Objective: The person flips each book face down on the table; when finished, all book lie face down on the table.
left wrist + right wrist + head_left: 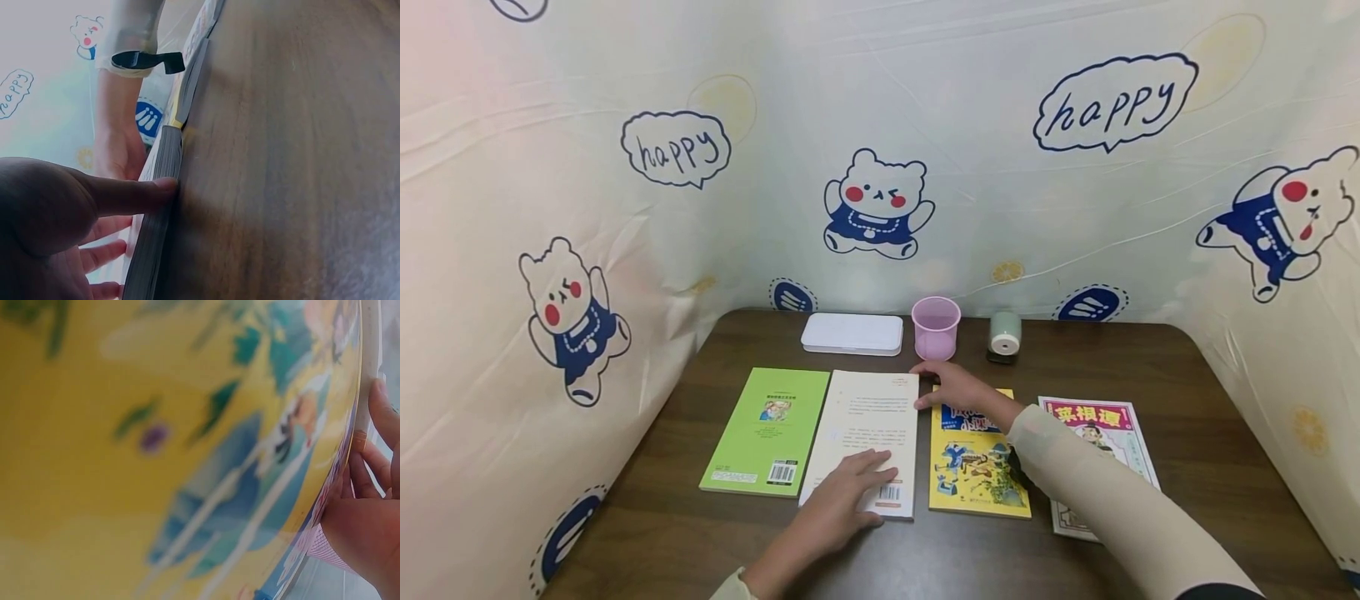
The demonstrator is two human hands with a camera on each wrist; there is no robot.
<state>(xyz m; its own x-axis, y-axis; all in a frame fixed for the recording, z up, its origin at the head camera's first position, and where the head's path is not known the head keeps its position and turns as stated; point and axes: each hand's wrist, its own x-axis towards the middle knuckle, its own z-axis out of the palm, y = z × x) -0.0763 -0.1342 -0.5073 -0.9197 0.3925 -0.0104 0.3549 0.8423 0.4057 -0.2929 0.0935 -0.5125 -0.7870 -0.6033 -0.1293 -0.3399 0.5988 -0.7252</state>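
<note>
White paperback [867,442] flat mid-table near the front edge | left hand [842,497] spread flat on its glossy cover | right hand [953,387] fingers relaxed, touching its far right corner | yellow book [973,475] alongside.

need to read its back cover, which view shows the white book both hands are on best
The head view: the white book lies whole, back cover up, left hand at its near end, right hand at its far corner. The left wrist view shows only its page edge; the right wrist view barely a sliver.
</note>
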